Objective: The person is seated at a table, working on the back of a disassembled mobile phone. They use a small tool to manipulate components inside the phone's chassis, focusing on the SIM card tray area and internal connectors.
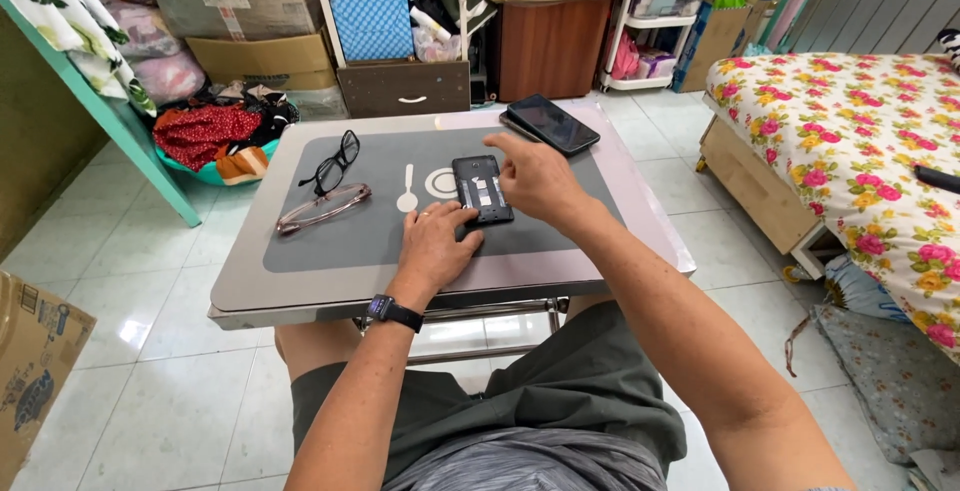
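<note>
Step looks like steadying: left hand (435, 243) lies flat, pinning the lower edge of the small black opened-back phone (482, 189) mid-worktop (300, 281), right hand (535, 176) loose, grasping nothing, fingers resting by its upper corner; next calls for fingertip care.

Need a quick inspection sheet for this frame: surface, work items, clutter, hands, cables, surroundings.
Surface: small folding table, grey top with a pale border.
Work items: opened phone, back cover off, lying flat at the table's middle; back cover, dark, at the far right corner.
Clutter: black glasses and pink-framed glasses, folded, on the left side of the table.
Hands: left hand rests at the opened phone's near end, wristwatch on that wrist; right hand over its right edge, forefinger stretched out.
Cables: nothing seen.
Surroundings: tiled floor, floral bed at right, cardboard boxes and a cloth pile behind.
</note>
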